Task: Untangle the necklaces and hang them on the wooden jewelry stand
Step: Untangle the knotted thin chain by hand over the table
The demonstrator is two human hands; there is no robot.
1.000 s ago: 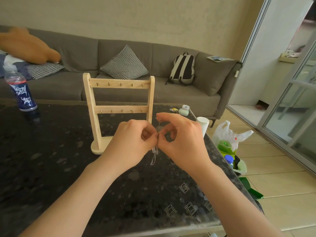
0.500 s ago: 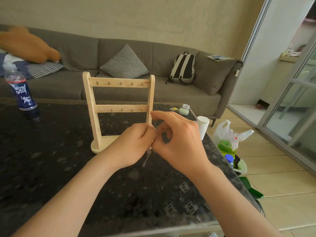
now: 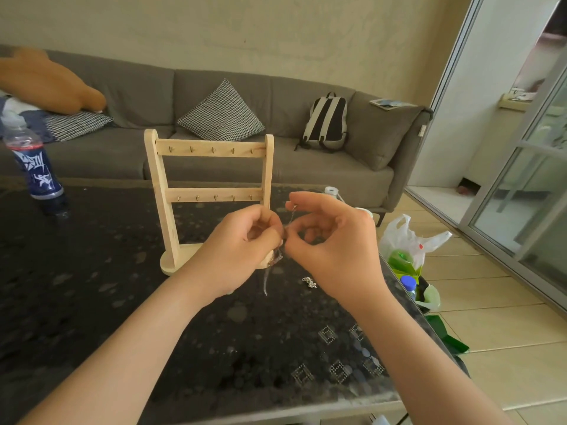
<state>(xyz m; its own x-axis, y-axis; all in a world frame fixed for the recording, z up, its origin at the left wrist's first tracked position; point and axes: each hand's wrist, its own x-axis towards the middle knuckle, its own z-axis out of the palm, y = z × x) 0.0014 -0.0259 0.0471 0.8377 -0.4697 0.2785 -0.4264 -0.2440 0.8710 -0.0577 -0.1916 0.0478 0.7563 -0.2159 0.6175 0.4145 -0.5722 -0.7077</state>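
Observation:
The wooden jewelry stand (image 3: pixel 208 191) is upright on the dark table (image 3: pixel 92 302), with two rows of small hooks, all bare. In front of its right post, my left hand (image 3: pixel 236 253) and my right hand (image 3: pixel 334 243) pinch a thin silver necklace tangle (image 3: pixel 276 259) between their fingertips. A short chain end runs up to my right forefinger, and a loose strand hangs down toward the table. A small clump of silver chain (image 3: pixel 309 282) lies on the table under my right hand.
A plastic bottle (image 3: pixel 33 167) with a blue label stands at the table's far left. A white cup (image 3: pixel 366 211) and a small round container (image 3: pixel 331 190) sit behind my right hand. A grey sofa (image 3: pixel 306 167) with a backpack lies beyond. A plastic bag (image 3: pixel 408 243) is on the floor.
My right hand has risen, lifting a chain end on its forefinger. The hanging strand has swung a little. A small chain clump now shows on the table under my right hand.

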